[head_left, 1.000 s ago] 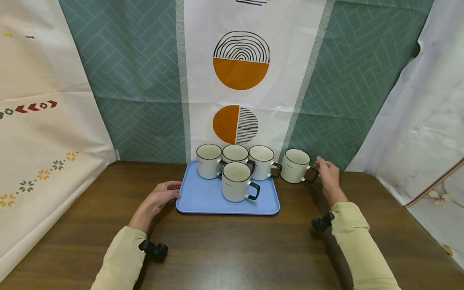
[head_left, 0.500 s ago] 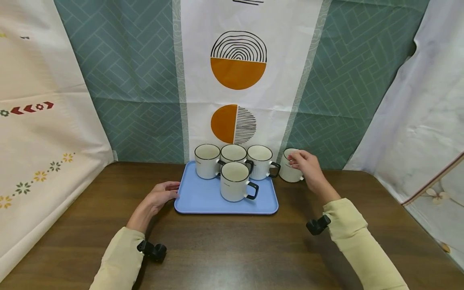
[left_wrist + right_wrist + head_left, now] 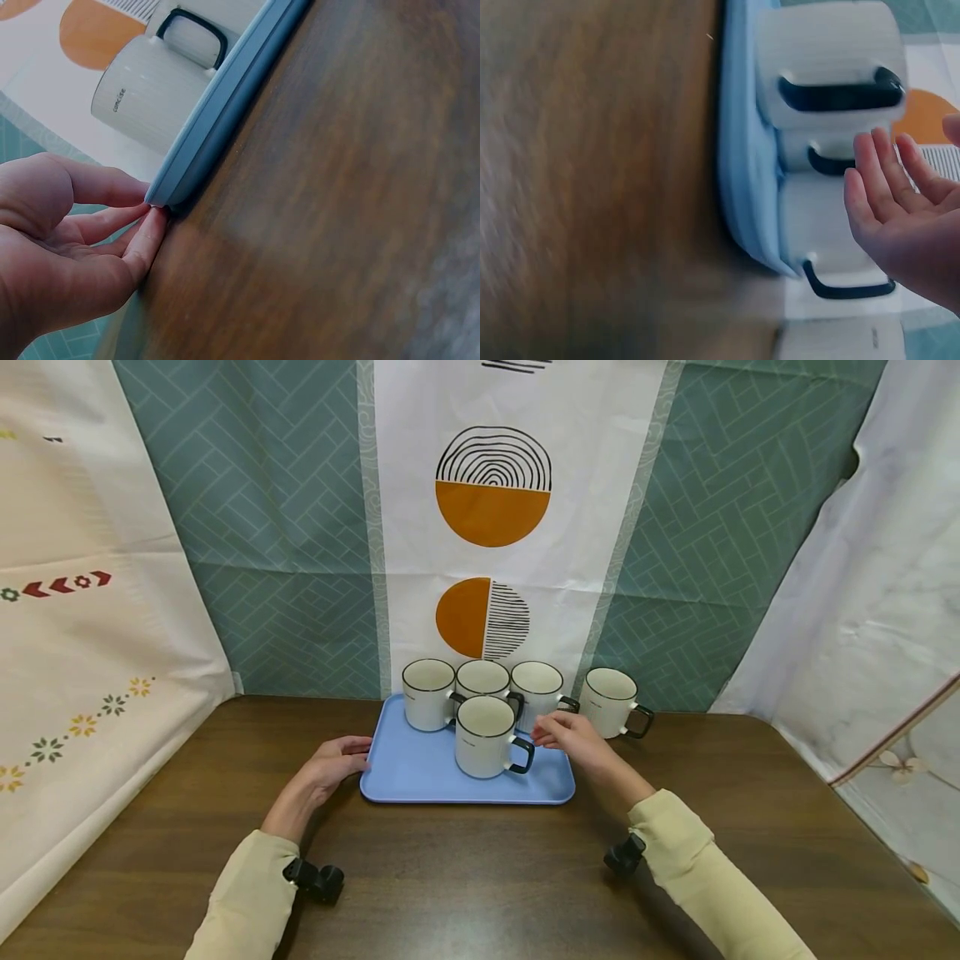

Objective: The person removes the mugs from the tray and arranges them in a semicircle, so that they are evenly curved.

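Observation:
In the head view, my left hand is at the left edge of a light blue tray. The left wrist view shows thumb and fingertips pinching the tray's rim. White mugs with black rims and black handles stand upright on the tray: a front mug and three in a row behind. My right hand hovers over the tray's right side, beside the front mug's handle. In the right wrist view its fingers are extended and slightly bent, holding nothing, with mug handles alongside.
One more mug stands on the brown wooden table, just right of the tray, its handle pointing right. A hanging cloth with green sides and orange half-circles backs the table. Pale cloths hang at both sides.
My right hand has moved left from beside the rightmost mug's handle, passing in front of that mug, to the front mug's handle. The left hand and mugs have stayed put.

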A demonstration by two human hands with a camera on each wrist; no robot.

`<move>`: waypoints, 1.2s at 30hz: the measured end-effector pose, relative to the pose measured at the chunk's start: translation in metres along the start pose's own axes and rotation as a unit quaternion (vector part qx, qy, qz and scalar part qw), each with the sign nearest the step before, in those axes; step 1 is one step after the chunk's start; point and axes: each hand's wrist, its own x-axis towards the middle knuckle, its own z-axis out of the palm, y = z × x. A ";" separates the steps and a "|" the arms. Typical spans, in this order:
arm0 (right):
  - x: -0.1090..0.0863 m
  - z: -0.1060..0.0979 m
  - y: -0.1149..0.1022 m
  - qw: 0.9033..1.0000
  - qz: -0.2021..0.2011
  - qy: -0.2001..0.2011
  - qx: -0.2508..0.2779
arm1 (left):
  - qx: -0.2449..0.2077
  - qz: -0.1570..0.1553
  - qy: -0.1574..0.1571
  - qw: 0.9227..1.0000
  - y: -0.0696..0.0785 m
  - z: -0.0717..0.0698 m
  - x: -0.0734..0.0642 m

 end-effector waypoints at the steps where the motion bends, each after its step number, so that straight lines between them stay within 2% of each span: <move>1: 0.000 0.003 0.001 1.000 0.005 -0.001 0.000 | -0.001 0.001 -0.001 1.000 0.000 0.000 0.000; 6: -0.001 0.018 0.002 0.999 0.030 -0.014 -0.018 | 0.002 0.002 -0.003 1.000 0.000 0.000 0.000; 11: -0.002 0.027 0.006 0.998 0.007 -0.049 -0.043 | -0.002 0.005 -0.006 1.000 0.001 0.001 0.002; 15: -0.002 0.033 0.009 0.998 -0.023 -0.056 -0.021 | -0.004 0.013 -0.006 1.000 0.000 0.000 0.002; 18: -0.002 0.037 0.011 0.998 -0.030 -0.057 -0.005 | -0.006 0.017 -0.004 1.000 -0.002 0.000 0.003; 23: -0.006 0.040 0.011 0.998 -0.025 -0.061 0.000 | -0.008 0.018 -0.001 1.000 -0.006 0.000 0.003; 27: -0.008 0.041 0.009 0.997 -0.022 -0.069 0.029 | -0.008 0.020 -0.001 1.000 -0.006 -0.001 0.003; 32: -0.012 0.037 0.006 0.996 -0.015 -0.077 0.044 | -0.012 0.015 -0.004 1.000 -0.005 -0.001 0.003; 36: -0.015 0.034 0.005 0.995 -0.026 -0.069 0.061 | -0.016 0.014 -0.005 1.000 -0.004 -0.001 0.003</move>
